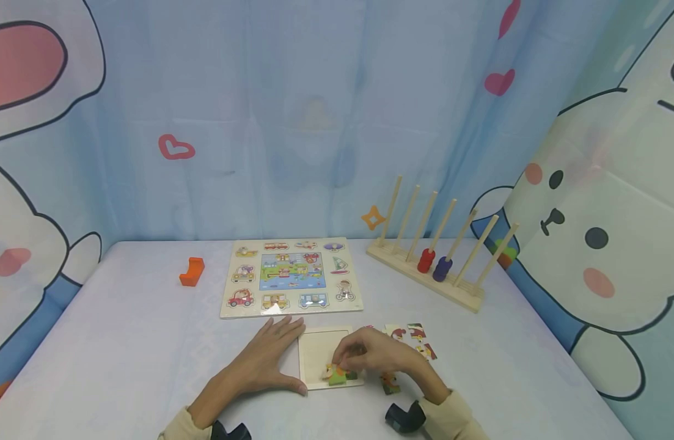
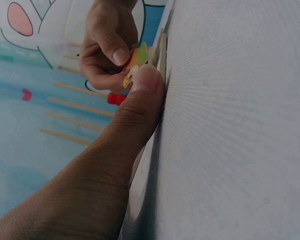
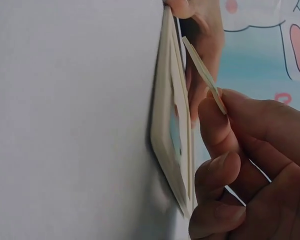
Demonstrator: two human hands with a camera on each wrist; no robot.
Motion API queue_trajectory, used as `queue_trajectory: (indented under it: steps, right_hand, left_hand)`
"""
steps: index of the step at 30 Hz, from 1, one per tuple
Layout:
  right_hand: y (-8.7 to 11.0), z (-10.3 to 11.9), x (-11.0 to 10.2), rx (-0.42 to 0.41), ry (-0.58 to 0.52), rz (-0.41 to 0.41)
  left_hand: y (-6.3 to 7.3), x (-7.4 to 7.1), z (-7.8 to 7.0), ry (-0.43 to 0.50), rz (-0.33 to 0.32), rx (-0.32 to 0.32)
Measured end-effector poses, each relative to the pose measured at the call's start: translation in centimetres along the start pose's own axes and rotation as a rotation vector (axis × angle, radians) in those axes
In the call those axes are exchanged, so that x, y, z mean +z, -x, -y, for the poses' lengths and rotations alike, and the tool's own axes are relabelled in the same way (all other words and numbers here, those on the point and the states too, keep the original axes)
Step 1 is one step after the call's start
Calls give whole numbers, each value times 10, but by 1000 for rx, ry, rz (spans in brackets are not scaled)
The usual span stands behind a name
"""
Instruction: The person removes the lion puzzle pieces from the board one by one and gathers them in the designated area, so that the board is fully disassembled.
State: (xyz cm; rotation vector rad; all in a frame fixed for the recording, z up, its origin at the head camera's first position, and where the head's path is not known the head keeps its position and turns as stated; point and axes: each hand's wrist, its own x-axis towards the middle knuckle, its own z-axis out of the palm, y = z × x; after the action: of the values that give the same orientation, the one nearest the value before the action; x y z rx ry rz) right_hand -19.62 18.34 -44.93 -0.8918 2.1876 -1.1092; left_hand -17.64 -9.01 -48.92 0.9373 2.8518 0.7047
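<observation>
A small square wooden puzzle tray (image 1: 315,345) lies in front of me. My left hand (image 1: 262,360) rests spread along its left side, the thumb at the near corner and the fingertips by the far one. Over the tray's near part, my right hand (image 1: 377,351) pinches a thin puzzle piece (image 1: 335,375) coloured green, orange and yellow between thumb and forefinger. From the right wrist, this puzzle piece (image 3: 205,75) appears edge-on, tilted above the tray (image 3: 160,120). Another coloured piece (image 3: 176,135) lies inside the tray, partly hidden.
Loose puzzle pieces (image 1: 417,332) lie right of the tray, another (image 1: 390,384) nearer, below my right wrist. Behind stands a vehicle puzzle board (image 1: 293,311) lying flat. A pegged wooden rack (image 1: 391,258) with red and blue beads is back right; an orange block (image 1: 192,272) sits back left.
</observation>
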Motion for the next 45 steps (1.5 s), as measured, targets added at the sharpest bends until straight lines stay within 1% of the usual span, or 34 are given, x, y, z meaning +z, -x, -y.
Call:
queue_trajectory:
  steps: [7, 15, 22, 24, 29, 32, 37, 45]
  right_hand:
    - [10, -3, -18, 30, -20, -32]
    - [31, -8, -43, 89, -82, -24]
    - [54, -22, -66, 71, -30, 24]
    - [61, -26, -70, 85, -20, 31]
    - [74, -36, -75, 144, -8, 11]
    - [79, -40, -76, 163, -1, 1]
    - [87, -43, -76, 159, 0, -6]
    - [95, -45, -74, 177, -74, 20]
  left_hand:
    - [0, 0, 0, 4, -3, 8]
    - [0, 0, 0, 3, -5, 9]
    - [0, -1, 0, 11, -5, 6]
    - [0, 0, 0, 11, -5, 7]
    - [0, 0, 0, 12, -9, 14]
    - [0, -1, 0, 10, -12, 16]
    - [0, 0, 0, 4, -14, 18]
    - [0, 0, 1, 1, -9, 16]
